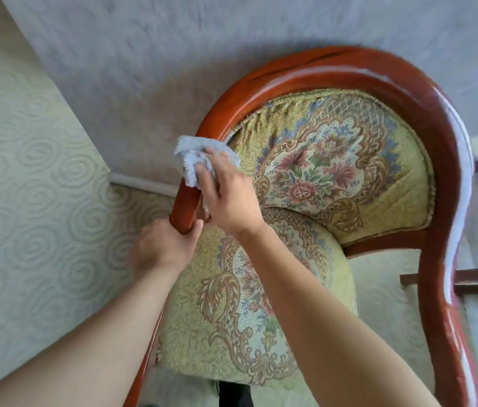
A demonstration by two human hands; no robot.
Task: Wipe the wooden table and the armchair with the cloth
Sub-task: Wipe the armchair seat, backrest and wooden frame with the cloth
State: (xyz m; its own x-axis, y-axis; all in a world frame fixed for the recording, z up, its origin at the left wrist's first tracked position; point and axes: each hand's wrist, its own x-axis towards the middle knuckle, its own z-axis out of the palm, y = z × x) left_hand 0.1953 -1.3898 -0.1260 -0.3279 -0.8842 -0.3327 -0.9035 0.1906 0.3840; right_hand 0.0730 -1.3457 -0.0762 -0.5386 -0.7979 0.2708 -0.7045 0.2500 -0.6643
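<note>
- the cloth [195,160], pale blue and bunched, lies pressed on the left side of the chair [346,160] frame [408,92], where the curved back rail runs down toward the seat.
- the right hand [226,195] holds the cloth against the rail, fingers curled over it, thumb side hidden behind the wood.
- the left hand [161,248] grips the same rail just below, fingers wrapped round it; it seems to steady the chair.
- to do this step well, the person would likely keep the cloth wrapped partly round the rail, so that the front and outer faces are both wiped, and follow the curve in one long pass instead of dabbing.
- the steadying hand should probably shift as the cloth nears it, else a strip under the fingers stays unwiped.
- the frame is glossy red-brown wood, with bright glare along the right side; whether that is dust or shine cannot be told.
- the back pad and seat [249,318] are yellow-green floral tapestry.
- pale carpet [143,69] and swirl-patterned wallpaper [26,201] surround the chair; no table is in view.
</note>
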